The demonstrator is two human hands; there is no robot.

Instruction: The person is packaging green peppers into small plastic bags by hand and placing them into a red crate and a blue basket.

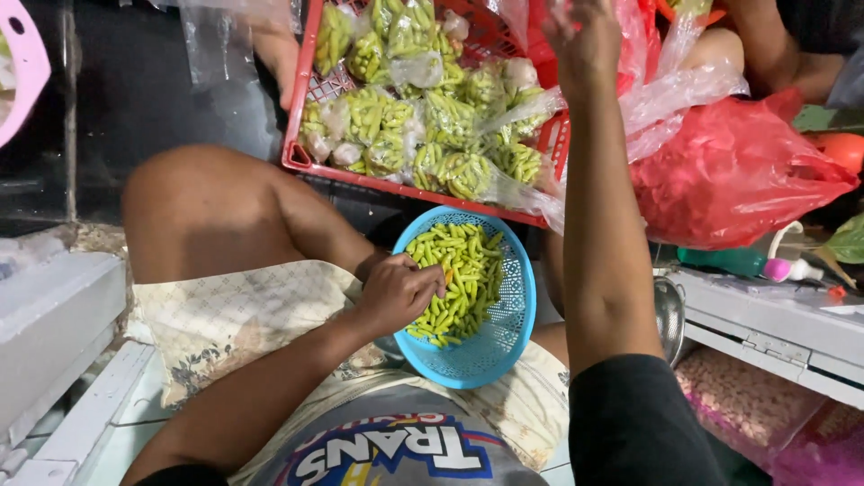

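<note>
Down in the lap, the left hand point(396, 292) is curled over the near-left rim of a blue basket point(504, 337), knuckles up and wrist bent inward, its grip closed on some of the green chillies point(463, 270) heaped inside. The fingertips are buried in the heap, so how many chillies they hold cannot be told. The forearm runs back along a patterned cloth point(225, 315) that covers the thigh.

The right arm is stretched straight up and away, with the right hand point(585, 40) raised over the far edge of a red crate point(310, 157). Only the back of that hand shows, and its top is cut off by the frame; whether its grip is closed on the clear plastic bag point(675, 85) beside it or loose cannot be told. The crate holds many small clear packets of chillies point(450, 117), and its far end is out of view. A red plastic bag point(738, 171) bulges just right of the raised arm, contents hidden. Another person's arm point(774, 45) shows at the top right, mostly cut off.
</note>
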